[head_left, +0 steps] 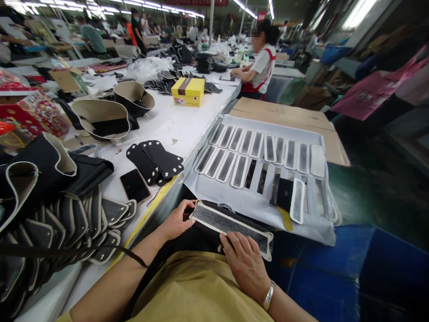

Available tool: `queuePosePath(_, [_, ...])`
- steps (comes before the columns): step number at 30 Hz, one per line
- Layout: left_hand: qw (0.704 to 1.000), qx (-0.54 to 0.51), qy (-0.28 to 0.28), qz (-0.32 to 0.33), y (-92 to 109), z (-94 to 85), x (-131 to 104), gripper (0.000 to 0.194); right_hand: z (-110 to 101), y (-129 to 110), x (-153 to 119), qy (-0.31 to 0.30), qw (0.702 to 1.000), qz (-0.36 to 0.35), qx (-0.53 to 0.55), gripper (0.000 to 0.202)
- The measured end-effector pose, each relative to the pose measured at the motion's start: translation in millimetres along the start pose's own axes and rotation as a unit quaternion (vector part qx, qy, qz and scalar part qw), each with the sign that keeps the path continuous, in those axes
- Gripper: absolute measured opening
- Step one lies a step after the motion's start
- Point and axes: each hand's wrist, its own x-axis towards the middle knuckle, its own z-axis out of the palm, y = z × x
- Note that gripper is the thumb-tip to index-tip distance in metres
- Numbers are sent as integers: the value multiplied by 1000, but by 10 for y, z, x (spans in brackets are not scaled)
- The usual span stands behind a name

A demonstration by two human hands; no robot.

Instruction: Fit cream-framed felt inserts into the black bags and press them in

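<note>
A long grey strip with a cream border (231, 223) lies on a black piece over my lap. My left hand (177, 219) pinches the left end of the strip and the black piece, thumb at the front. My right hand (244, 261) rests on the strip's lower edge near its right half, fingertips close together and pressing on it. Just beyond, a tray with grey cloth (241, 197) bears rows of similar bordered strips (238, 171). A black block (284, 192) and a yellow-handled tool (284, 218) lie at its front.
On the white table (177, 129) at left are black flat pieces (154, 158), a phone (135, 185), open black bags (100, 118), stacked flaps (56, 228) and a yellow box (188, 91). Blue bin (328, 268) at right. Another person (261, 67) works farther along the table.
</note>
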Motion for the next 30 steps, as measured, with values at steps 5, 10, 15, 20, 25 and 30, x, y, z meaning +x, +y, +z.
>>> queuePosePath(5, [985, 166, -31, 44, 51, -103, 41, 54, -206, 108, -252, 9, 999, 45, 6, 38])
queuePosePath(10, [888, 390, -172, 171, 360, -3, 317, 84, -412, 201, 109, -38, 996, 73, 41, 34])
queuePosePath(15, [831, 450, -266, 190, 516, 171, 602, 87, -413, 389, 477, -120, 988, 81, 57, 71])
queuePosePath(20, [804, 496, -241, 222, 516, 208, 576, 79, -366, 409, 582, -157, 983, 80, 42, 73])
queuePosePath(25, [801, 505, -202, 248, 480, 245, 518, 76, -361, 314, 623, -146, 985, 91, -3, 67])
queuePosePath(30, [803, 505, -183, 259, 421, 289, 540, 79, -355, 205, 728, -142, 984, 99, -44, 59])
